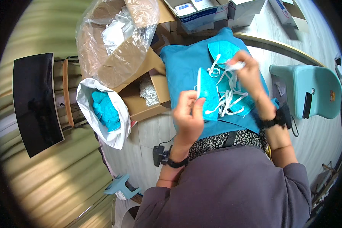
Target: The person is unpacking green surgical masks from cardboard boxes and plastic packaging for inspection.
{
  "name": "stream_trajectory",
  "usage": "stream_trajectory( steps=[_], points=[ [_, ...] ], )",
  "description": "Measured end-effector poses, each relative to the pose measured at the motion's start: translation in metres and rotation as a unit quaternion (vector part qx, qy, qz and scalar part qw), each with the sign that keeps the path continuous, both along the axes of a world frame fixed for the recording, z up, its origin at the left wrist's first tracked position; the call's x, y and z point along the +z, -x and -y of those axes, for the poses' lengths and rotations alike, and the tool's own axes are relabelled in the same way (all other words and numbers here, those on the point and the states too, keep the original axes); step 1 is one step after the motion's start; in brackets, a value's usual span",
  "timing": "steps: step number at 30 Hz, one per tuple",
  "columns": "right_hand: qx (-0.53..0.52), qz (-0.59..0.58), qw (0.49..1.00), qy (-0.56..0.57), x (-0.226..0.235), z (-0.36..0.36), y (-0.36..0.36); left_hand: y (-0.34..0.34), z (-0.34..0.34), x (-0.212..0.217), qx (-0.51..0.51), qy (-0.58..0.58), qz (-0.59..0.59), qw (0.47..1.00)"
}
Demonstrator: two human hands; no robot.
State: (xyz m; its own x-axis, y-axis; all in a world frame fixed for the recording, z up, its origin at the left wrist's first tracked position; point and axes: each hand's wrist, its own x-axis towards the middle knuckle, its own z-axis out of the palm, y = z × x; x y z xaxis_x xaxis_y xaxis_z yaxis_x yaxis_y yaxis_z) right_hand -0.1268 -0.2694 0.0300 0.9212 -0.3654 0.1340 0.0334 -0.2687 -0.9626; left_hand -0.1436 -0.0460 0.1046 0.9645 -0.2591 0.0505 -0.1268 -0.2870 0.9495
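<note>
My left hand (188,117) is closed, its thumb and fingers pinching a turquoise face mask (207,91) with a white edge by its left side. Blurred by motion, my right hand (250,74) is closed on a white strap (235,67), up and to the right of that mask. Another turquoise mask (222,49) lies farther off on the blue cloth (186,64) over my lap. Loose white straps (228,100) tangle across more masks between my hands. Whether the strap in my right hand joins the held mask, I cannot tell.
To the left stands a white bag (121,131) of turquoise masks. Beyond it are a cardboard box (140,110) holding white straps and a clear plastic bag (91,57) with white pieces inside. Cartons (201,19) line the far side; a pale green stool (300,76) stands right.
</note>
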Motion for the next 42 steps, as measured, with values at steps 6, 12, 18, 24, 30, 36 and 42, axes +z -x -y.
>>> stream_trajectory(
  steps=[6, 12, 18, 24, 30, 36, 42],
  points=[
    [0.179, -0.028, 0.978, -0.102, 0.059, -0.024, 0.013, -0.013, -0.011, 0.007, 0.052, 0.004, 0.000, 0.999],
    [0.252, -0.011, 0.967, -0.012, 0.046, -0.055, 0.018, -0.016, 0.008, -0.006, 0.076, 0.112, 0.004, 0.991],
    [0.053, -0.066, 0.989, 0.125, 0.010, -0.023, 0.012, -0.014, -0.028, 0.055, 0.183, 0.201, 0.048, 0.961],
    [0.301, 0.012, 0.944, 0.137, 0.052, -0.072, 0.022, -0.040, -0.050, 0.040, 0.070, 0.139, -0.023, 0.988],
    [0.184, -0.090, 0.956, 0.212, 0.031, -0.004, 0.012, -0.041, -0.063, 0.020, 0.039, 0.185, -0.052, 0.981],
    [0.113, -0.097, 0.941, 0.302, 0.016, -0.003, -0.035, -0.055, -0.058, -0.027, -0.021, 0.349, -0.045, 0.936],
    [0.121, 0.043, 0.963, 0.235, -0.009, -0.005, -0.040, -0.067, -0.023, -0.024, 0.023, 0.197, -0.229, 0.953]
  ],
)
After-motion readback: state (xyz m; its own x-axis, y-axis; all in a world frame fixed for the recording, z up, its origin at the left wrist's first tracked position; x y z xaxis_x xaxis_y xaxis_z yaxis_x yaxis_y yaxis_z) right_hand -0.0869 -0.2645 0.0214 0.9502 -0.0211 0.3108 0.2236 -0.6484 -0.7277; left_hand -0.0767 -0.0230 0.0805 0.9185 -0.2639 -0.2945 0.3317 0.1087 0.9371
